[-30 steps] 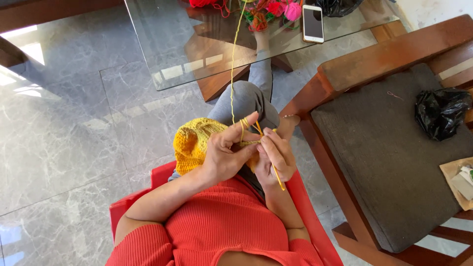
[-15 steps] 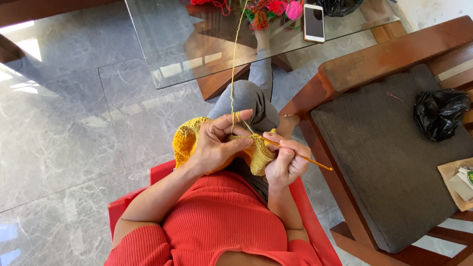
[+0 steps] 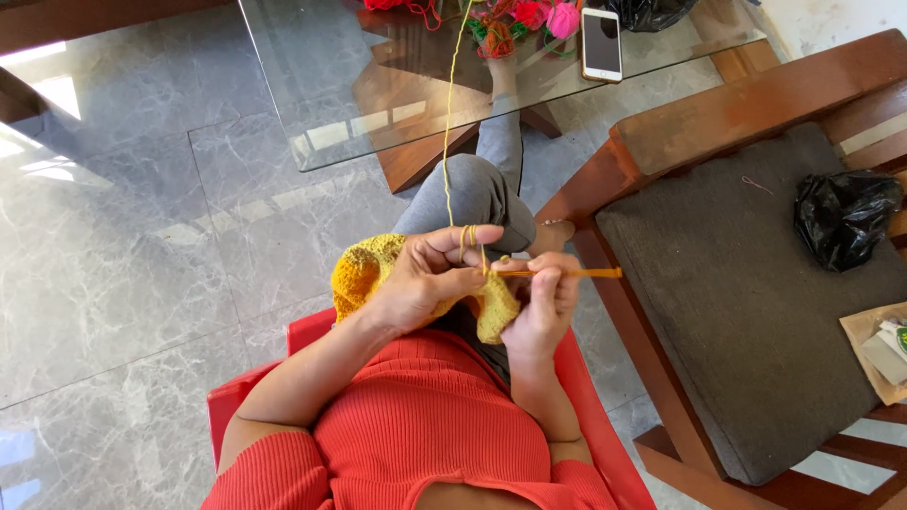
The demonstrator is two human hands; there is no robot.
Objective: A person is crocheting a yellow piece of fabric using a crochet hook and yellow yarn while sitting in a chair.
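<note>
**Yellow crochet work held over the lap**

A piece of mustard-yellow crocheted fabric (image 3: 364,274) was held above the lap, between the two hands. The left hand (image 3: 425,279) was closed around the fabric's upper edge, fingers curled and the thumb pressed against the work. A thin yellow strand of yarn (image 3: 448,123) was looped over the left index finger and was seen running upward from there, across the bent grey-trousered knee (image 3: 477,194), to the glass-topped desk (image 3: 312,85). The right hand (image 3: 546,302) was closed on a slim orange crochet hook (image 3: 576,273), which was held nearly level, its handle end pointing toward the chair on the right and its tip lying at the fabric's edge, just beside the left fingers.

On the desk, a white smartphone (image 3: 602,42) was laid face up, near a cluster of pink and red crocheted flowers (image 3: 529,17). A wooden armchair with a dark grey cushion (image 3: 737,312) stood to the right, and a crumpled black plastic bag (image 3: 846,217) was set on that cushion. A red plastic seat (image 3: 236,416) was occupied by the person, over a grey marble floor (image 3: 113,264).
</note>
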